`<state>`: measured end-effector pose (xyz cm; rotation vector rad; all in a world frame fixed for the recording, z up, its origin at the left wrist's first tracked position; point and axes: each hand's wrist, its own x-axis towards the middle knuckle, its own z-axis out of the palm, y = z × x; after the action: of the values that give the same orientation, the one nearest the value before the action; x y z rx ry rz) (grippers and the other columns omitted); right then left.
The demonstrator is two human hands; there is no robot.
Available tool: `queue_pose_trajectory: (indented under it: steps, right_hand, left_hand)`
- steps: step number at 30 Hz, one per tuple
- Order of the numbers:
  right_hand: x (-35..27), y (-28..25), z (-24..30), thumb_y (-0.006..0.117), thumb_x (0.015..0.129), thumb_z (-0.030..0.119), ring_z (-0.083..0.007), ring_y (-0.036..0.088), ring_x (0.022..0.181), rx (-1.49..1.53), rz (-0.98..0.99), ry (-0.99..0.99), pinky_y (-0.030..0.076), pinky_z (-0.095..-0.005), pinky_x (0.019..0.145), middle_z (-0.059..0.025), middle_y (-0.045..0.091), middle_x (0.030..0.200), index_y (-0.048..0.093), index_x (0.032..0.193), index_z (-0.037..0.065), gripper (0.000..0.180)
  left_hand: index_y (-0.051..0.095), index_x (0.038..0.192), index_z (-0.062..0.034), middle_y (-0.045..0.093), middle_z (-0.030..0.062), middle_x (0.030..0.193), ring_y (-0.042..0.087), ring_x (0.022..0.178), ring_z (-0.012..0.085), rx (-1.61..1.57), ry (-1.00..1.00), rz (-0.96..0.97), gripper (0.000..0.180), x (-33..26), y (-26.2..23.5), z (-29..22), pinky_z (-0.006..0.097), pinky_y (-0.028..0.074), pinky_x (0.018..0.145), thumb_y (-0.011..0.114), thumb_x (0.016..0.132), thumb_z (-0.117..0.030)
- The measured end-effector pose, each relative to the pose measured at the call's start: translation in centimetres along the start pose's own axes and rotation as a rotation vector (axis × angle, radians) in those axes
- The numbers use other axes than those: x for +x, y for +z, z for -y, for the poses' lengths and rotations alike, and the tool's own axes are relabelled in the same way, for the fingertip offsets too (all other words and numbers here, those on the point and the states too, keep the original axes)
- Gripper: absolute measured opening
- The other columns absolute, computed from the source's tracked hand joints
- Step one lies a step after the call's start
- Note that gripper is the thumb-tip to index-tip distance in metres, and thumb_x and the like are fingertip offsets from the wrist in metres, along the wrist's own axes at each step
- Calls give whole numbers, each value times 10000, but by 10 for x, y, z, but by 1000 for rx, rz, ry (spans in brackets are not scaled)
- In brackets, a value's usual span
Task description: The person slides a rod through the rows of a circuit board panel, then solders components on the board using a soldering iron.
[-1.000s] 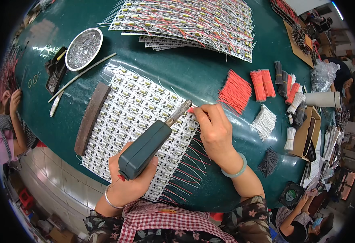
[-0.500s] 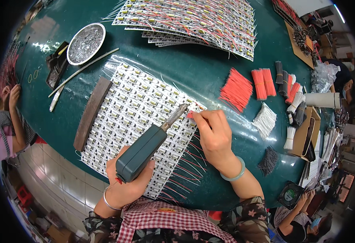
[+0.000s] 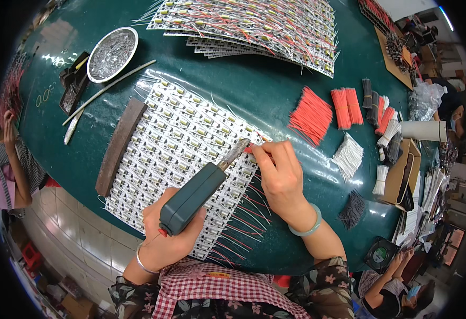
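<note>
My left hand is wrapped round the grip of a dark green soldering gun. Its blackened tip reaches the upper right edge of a white circuit board panel, which is covered in rows of small components. Beside that tip, my right hand is closed in a pinch on a short red wire at the panel's edge. The wire's far end is partly hidden by the fingers. Red and white wires stick out from the panel's right side, below my right hand.
A dark curved bar lies along the panel's left edge. Behind stand stacked wired panels and a bowl of metal bits. At right are red wires, white wires and black wires. Other people sit at both sides.
The soldering gun and my left hand have shifted slightly right, and the tip is closer to my right fingertips. My right hand has barely moved and keeps its pinch.
</note>
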<state>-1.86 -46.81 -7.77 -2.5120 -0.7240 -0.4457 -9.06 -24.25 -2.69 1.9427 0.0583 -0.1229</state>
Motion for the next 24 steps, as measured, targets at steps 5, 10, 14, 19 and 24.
queue_pose_trajectory:
  steps: [5,10,14,19,24]
  right_hand:
    - [3,-1,1,636,715,-8,-259,551,825,-13,17,-15,475,-346,676,-114,571,932,632,1004,-54,293]
    - [4,-1,3,631,710,-3,-259,549,827,-24,31,-10,472,-349,679,-117,567,925,629,1000,-56,295]
    - [5,-2,3,636,718,0,-259,549,825,-40,46,-4,473,-348,679,-114,561,908,627,982,-49,268]
    - [7,-3,5,646,735,-2,-257,549,819,-57,37,-7,480,-348,687,-112,557,894,624,968,-43,237]
    - [6,-1,5,652,732,0,-256,550,814,-60,27,-12,484,-346,690,-113,559,892,622,964,-42,237]
  left_hand:
    - [615,881,10,601,58,631,550,517,105,41,-16,1,161,1,1,-2,270,438,503,733,800,-65]
    - [567,809,-14,576,48,605,535,505,109,44,-31,13,183,2,0,0,270,422,494,741,796,-68]
    - [601,840,11,575,54,636,529,514,108,29,-46,34,157,1,-2,-3,260,414,498,737,799,-56]
    - [666,963,53,606,76,741,542,548,104,-41,59,-18,190,-2,-6,-3,251,414,512,722,795,-16]
    - [669,964,57,620,74,756,561,567,101,-28,79,-44,194,-4,-3,-2,244,425,524,722,787,-3]
